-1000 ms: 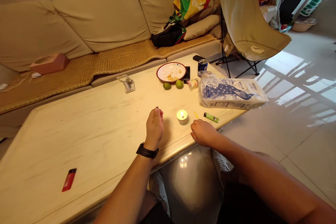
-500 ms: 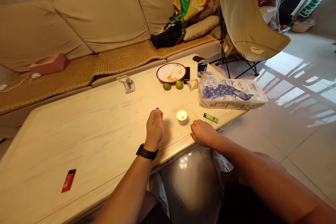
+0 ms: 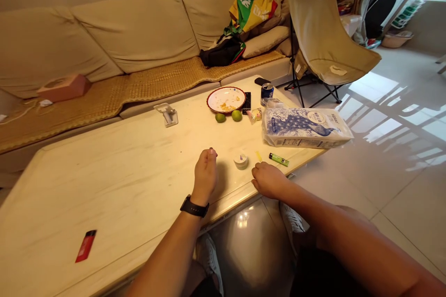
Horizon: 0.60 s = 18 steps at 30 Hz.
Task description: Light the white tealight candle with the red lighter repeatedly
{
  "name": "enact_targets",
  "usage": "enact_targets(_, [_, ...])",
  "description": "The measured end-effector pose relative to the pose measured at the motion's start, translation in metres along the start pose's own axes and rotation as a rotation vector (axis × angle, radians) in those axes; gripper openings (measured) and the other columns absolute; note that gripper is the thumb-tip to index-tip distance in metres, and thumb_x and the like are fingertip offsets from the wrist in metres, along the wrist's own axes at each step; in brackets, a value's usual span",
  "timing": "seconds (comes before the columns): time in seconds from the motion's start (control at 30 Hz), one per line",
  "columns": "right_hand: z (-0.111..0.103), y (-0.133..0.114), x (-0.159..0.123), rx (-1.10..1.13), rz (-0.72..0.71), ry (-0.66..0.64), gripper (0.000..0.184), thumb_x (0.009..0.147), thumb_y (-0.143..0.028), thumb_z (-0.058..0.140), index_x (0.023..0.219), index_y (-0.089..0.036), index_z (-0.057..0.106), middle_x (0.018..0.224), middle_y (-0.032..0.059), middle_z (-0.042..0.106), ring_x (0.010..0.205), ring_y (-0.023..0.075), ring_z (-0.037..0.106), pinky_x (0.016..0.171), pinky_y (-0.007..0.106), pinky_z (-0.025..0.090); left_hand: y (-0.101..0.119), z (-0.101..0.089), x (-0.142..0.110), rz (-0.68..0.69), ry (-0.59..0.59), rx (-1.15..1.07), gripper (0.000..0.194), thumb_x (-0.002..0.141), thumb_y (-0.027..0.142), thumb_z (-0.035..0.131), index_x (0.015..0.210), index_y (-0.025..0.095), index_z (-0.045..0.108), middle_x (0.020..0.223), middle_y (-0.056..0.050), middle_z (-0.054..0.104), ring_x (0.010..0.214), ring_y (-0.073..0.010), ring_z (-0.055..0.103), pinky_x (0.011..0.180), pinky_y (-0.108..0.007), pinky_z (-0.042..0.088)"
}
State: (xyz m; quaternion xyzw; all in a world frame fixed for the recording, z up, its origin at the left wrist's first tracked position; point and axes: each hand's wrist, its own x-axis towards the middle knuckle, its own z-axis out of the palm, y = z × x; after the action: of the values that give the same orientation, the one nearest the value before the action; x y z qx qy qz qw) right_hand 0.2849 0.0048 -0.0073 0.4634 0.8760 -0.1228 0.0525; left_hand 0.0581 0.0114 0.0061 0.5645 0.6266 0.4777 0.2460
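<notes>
A small round tealight candle (image 3: pixel 240 161) stands on the pale table between my hands, with no flame showing at its wick. To its left, my left hand (image 3: pixel 205 171) is closed, thumb up, with a small dark tip poking out above it; the rest of what it holds is hidden. My right hand (image 3: pixel 267 179) rests by the table's front edge, fingers curled in, and whatever they may hold cannot be seen. Just beyond those fingers lies a thin yellow strip (image 3: pixel 258 156). A green lighter (image 3: pixel 278 159) lies to the right of it.
On the table (image 3: pixel 114 185) are a red lighter (image 3: pixel 85 246), a white stand (image 3: pixel 167 115), a red-rimmed plate (image 3: pixel 213 102) with scraps, two green limes (image 3: pixel 236 115), a can (image 3: pixel 267 93) and a large tissue pack (image 3: pixel 306 127). Behind are a sofa (image 3: pixel 135 32) and a folding chair (image 3: pixel 320 32).
The candle's flame has gone out. Both hands keep nearly the same places and remain closed. The view has shifted slightly.
</notes>
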Motion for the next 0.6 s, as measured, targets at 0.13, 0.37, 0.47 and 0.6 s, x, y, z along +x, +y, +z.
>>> enact_targets(0.13, [0.002,0.0,0.001,-0.013,-0.004,0.0,0.029,0.098,-0.03,0.055,0.112,-0.01,0.071,0.112,0.019,0.07,0.11,0.0303,0.063,0.095,0.037,0.047,0.007,-0.001,-0.003,0.028,-0.058,0.073,0.039,0.104,0.054,0.039,0.083,0.023,0.052,0.073,0.0,0.052,0.069,-0.0172,0.049,0.066,-0.03,0.039])
enact_targets(0.37, [0.001,0.0,0.0,-0.007,-0.004,0.001,0.03,0.098,-0.031,0.055,0.112,-0.01,0.071,0.113,0.0191,0.07,0.11,0.0296,0.062,0.097,0.037,0.046,0.008,-0.001,-0.005,0.09,-0.086,0.216,0.033,0.103,0.048,0.042,0.088,0.023,0.055,0.074,0.0,0.058,0.069,-0.0185,0.053,0.065,-0.031,0.038])
enact_targets(0.47, [0.001,-0.001,0.0,-0.01,-0.001,0.003,0.03,0.098,-0.031,0.055,0.112,-0.01,0.071,0.112,0.0191,0.07,0.109,0.03,0.062,0.097,0.038,0.046,0.011,0.0,-0.006,0.145,-0.143,0.345,0.031,0.102,0.046,0.044,0.085,0.023,0.055,0.074,-0.002,0.06,0.069,-0.0195,0.055,0.065,-0.032,0.038])
enact_targets(0.6, [0.0,-0.001,0.0,-0.012,-0.002,0.017,0.03,0.098,-0.031,0.055,0.112,-0.01,0.071,0.111,0.0185,0.07,0.109,0.0302,0.063,0.096,0.038,0.047,0.015,0.006,-0.007,0.29,-0.203,0.548,0.027,0.098,0.041,0.051,0.079,0.022,0.054,0.077,-0.006,0.062,0.072,-0.0225,0.056,0.066,-0.035,0.037])
